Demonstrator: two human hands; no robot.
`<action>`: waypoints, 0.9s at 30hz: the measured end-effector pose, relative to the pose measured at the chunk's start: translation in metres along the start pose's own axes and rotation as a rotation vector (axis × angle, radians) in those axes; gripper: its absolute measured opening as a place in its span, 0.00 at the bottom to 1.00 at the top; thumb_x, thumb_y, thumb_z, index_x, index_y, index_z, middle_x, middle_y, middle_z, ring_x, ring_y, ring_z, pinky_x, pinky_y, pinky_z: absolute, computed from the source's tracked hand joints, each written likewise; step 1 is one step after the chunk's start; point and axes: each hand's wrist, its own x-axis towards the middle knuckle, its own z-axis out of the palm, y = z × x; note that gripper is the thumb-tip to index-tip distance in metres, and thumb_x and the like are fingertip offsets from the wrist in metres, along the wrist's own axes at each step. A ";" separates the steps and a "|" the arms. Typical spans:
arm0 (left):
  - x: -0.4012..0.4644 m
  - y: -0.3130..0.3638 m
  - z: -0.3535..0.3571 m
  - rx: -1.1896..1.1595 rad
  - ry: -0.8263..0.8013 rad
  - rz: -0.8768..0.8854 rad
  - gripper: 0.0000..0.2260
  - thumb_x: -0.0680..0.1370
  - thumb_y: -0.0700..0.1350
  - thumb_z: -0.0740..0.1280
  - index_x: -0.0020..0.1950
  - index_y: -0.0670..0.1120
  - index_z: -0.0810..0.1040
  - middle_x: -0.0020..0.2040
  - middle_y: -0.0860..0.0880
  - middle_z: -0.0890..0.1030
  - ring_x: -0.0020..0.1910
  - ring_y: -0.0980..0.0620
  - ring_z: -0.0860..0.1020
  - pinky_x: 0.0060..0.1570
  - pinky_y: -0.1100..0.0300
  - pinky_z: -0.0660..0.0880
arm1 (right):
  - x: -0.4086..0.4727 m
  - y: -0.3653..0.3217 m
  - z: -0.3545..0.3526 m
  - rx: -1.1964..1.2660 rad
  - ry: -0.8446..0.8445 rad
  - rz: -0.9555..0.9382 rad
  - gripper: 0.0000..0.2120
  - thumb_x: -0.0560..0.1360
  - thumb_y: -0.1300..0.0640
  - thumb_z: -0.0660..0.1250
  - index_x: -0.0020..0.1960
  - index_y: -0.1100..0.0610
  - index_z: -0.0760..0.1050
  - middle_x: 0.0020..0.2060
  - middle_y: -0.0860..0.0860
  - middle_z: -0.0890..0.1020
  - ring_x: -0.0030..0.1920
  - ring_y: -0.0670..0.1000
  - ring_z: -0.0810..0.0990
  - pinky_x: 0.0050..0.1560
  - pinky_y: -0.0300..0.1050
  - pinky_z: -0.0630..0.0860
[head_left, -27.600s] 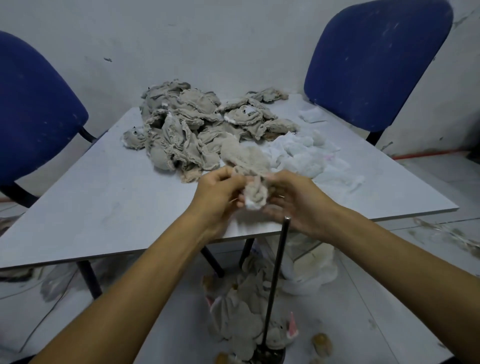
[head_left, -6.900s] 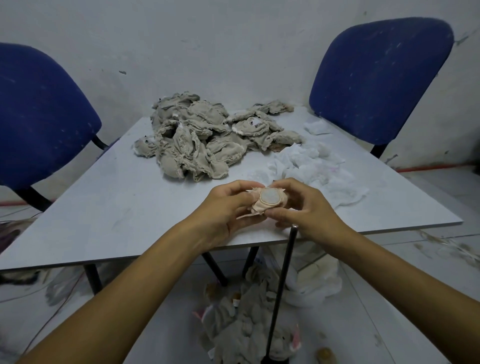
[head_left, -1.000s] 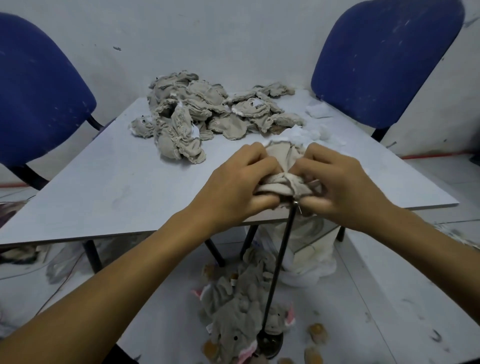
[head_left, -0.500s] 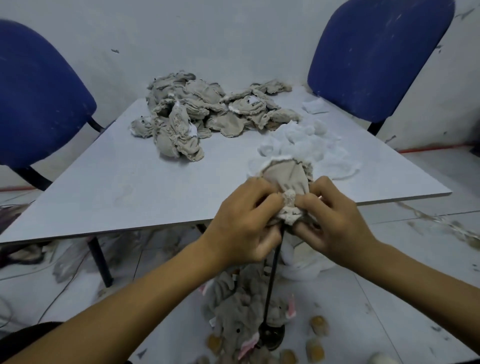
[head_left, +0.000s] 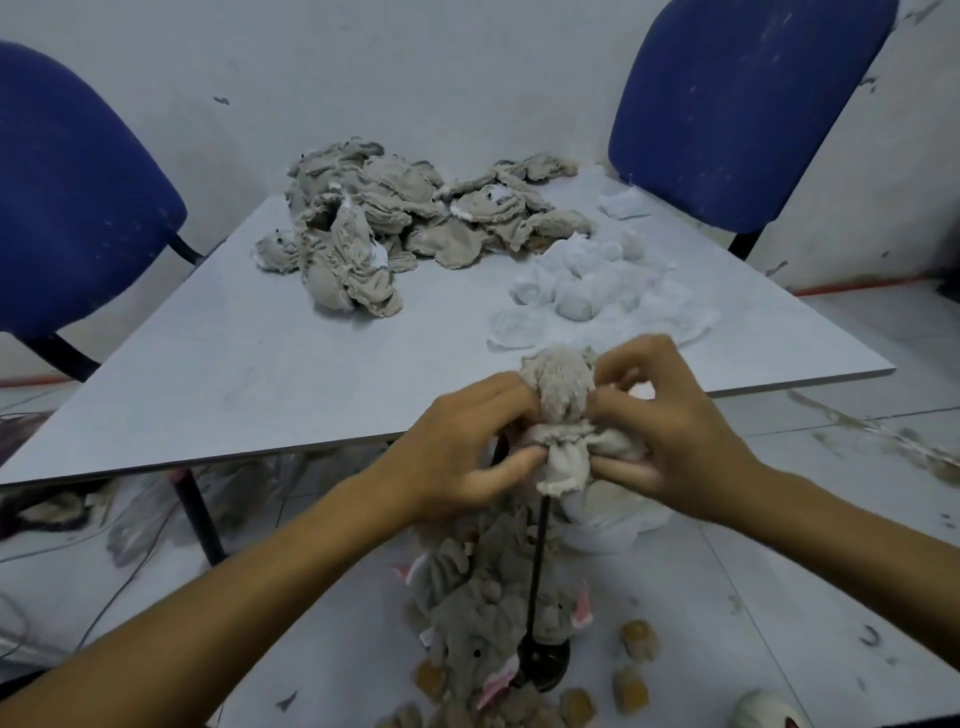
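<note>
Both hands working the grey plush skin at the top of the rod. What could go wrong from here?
1. The plush skin is bunched where the top of the thin rod disappears. With the left hand and right hand both pinching and pulling it, the tip might poke through a seam.
2. The rod stands on a small round base, crowded by a floor heap of plush pieces. A sideways pull could tip it.

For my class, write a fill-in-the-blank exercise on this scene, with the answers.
1. The left hand and right hand pinch a plush skin atop a black ____.
2. Both chairs are ____.
3. The pile of skins behind the hands lies on the ____.
Answers: rod; blue; table.
</note>
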 end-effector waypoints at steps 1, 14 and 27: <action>0.007 0.002 -0.006 -0.064 0.017 -0.023 0.11 0.77 0.46 0.65 0.44 0.39 0.74 0.41 0.47 0.73 0.38 0.52 0.69 0.38 0.58 0.69 | 0.009 0.000 -0.007 0.018 0.019 0.000 0.13 0.72 0.52 0.74 0.44 0.62 0.78 0.50 0.60 0.74 0.50 0.60 0.73 0.46 0.51 0.73; 0.072 0.000 -0.022 -0.506 0.157 -0.387 0.13 0.73 0.50 0.71 0.41 0.41 0.76 0.35 0.45 0.74 0.37 0.51 0.72 0.40 0.53 0.69 | 0.074 0.000 -0.009 0.227 0.269 0.555 0.13 0.69 0.52 0.66 0.30 0.49 0.64 0.23 0.44 0.69 0.28 0.41 0.70 0.28 0.33 0.61; 0.069 -0.021 0.001 -0.387 0.457 -0.785 0.14 0.68 0.48 0.72 0.27 0.47 0.69 0.25 0.54 0.66 0.29 0.53 0.63 0.31 0.57 0.61 | 0.073 0.026 -0.004 0.949 -0.225 0.742 0.09 0.77 0.54 0.67 0.47 0.62 0.79 0.38 0.55 0.77 0.37 0.49 0.76 0.35 0.40 0.73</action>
